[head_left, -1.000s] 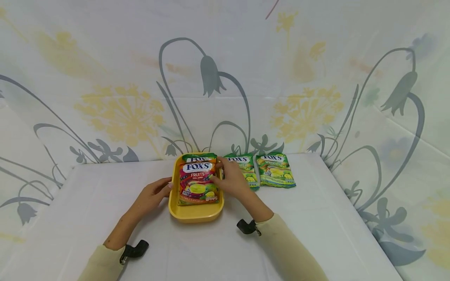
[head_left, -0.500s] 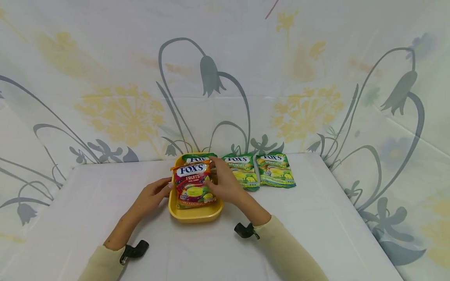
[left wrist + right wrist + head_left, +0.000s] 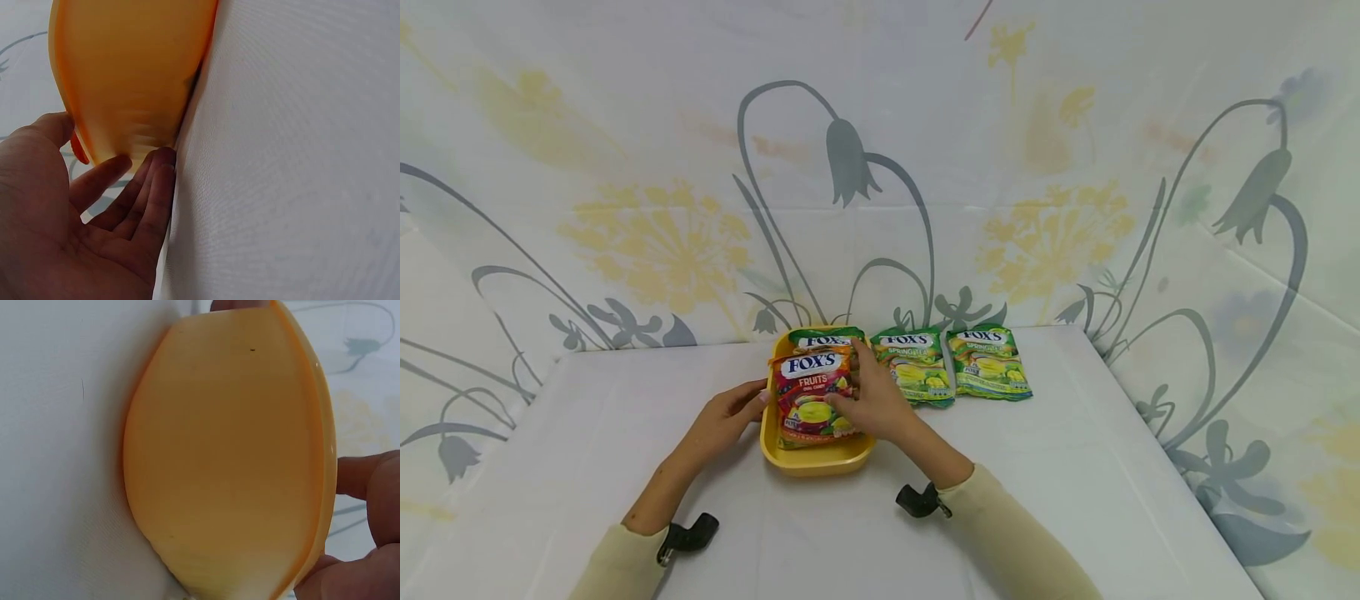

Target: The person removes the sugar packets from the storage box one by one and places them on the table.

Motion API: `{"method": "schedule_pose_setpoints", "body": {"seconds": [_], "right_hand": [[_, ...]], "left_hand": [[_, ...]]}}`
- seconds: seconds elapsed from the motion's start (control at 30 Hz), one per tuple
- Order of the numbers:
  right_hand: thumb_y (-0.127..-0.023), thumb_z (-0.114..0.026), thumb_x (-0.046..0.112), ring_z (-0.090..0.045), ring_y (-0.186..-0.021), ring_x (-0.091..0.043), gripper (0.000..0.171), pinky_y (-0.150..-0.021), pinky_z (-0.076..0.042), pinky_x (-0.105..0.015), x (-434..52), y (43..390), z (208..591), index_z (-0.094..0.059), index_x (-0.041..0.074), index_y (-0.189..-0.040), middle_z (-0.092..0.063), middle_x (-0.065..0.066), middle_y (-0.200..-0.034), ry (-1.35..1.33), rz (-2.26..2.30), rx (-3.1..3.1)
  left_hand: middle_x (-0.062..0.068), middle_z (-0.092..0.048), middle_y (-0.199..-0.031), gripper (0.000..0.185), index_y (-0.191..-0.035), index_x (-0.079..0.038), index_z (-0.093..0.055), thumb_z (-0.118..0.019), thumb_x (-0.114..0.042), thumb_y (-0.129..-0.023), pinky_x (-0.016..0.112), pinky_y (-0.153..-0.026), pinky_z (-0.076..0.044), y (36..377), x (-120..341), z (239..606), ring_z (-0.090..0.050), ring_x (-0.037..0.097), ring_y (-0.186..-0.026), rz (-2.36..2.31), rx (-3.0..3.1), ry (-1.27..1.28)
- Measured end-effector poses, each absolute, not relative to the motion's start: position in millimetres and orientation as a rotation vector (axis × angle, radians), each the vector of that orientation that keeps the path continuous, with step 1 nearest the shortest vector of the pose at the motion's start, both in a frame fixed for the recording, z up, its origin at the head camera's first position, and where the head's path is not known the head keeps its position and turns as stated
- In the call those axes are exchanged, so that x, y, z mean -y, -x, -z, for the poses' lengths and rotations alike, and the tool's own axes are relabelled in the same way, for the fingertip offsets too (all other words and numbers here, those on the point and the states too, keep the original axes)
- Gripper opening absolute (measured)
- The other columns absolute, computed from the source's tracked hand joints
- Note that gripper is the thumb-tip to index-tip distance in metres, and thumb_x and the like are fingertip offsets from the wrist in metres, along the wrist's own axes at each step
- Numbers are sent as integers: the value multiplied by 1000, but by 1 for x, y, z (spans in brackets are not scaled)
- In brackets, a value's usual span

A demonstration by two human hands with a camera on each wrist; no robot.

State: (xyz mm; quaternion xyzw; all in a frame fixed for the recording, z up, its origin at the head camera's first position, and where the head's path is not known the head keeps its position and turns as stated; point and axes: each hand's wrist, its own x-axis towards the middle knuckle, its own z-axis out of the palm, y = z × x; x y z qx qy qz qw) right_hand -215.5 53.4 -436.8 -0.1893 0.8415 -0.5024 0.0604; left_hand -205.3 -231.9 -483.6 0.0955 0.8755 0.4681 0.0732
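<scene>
In the head view, a red and orange Fox's Fruits candy bag (image 3: 805, 392) lies slightly tilted in a yellow tray (image 3: 816, 467), over a green bag (image 3: 823, 337) whose top edge shows. My right hand (image 3: 880, 402) holds the red bag by its right side, thumb on the front; the far fingers are partly hidden. Against the tray's left wall rests my left hand (image 3: 722, 421). In the left wrist view that hand (image 3: 94, 212) has its thumb at the rim and fairly straight fingers touching the tray wall (image 3: 134, 69). The tray side (image 3: 225, 437) fills the right wrist view.
Two green Fox's Spring Tea bags lie right of the tray: the nearer bag (image 3: 917, 371) close to its wall, the other bag (image 3: 991, 367) farther right. A white cloth (image 3: 1075, 500) covers the table. A flower-printed curtain (image 3: 880, 167) rises behind.
My right hand moved left and toward me with the red bag, which shifted and tilted within the tray, uncovering more of the green bag behind. My left hand stayed put.
</scene>
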Motion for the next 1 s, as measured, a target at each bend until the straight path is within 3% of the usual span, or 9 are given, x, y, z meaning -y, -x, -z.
{"method": "schedule_pose_setpoints", "body": {"seconds": [0.2,0.33,0.6,0.77,1.0], "right_hand": [[-100,-75,16,-66,-126,-35,73,-105,-57,-48,-52,214,438,-37,-5,-158,-63,-24,-144,502,1512,-2591],[-99,-75,15,-68,-118,-32,60,-100,-60,-45,-51,212,437,-47,-1,-151,-65,-20,-141,513,1496,-2627],[-97,-79,16,-68,-121,-31,79,-98,-61,-46,-49,206,432,-34,5,-160,-65,-20,-139,598,1346,-2666],[-96,-79,12,-69,-114,-30,77,-94,-63,-43,-47,204,435,-36,5,-159,-66,-19,-136,565,1395,-2678],[-97,-77,8,-68,-120,-35,71,-96,-62,-47,-50,202,435,-38,5,-156,-61,-23,-144,492,1564,-2635]], "left_hand": [[26,-59,-150,63,-157,1,-47,-51,-43,-113,48,-103,-58,206,231,484,-72,34,-116,-1392,-2636,-280],[26,-58,-150,63,-157,1,-47,-51,-43,-112,49,-104,-58,206,231,484,-72,35,-118,-1392,-2636,-272],[26,-55,-153,67,-157,2,-46,-51,-47,-112,49,-104,-57,205,231,483,-70,37,-122,-1385,-2636,-268],[26,-56,-152,65,-157,2,-47,-51,-45,-112,48,-104,-58,206,231,483,-70,36,-120,-1396,-2630,-281],[25,-58,-150,64,-157,1,-47,-51,-44,-112,48,-103,-58,206,232,484,-72,35,-118,-1388,-2640,-291]]}}
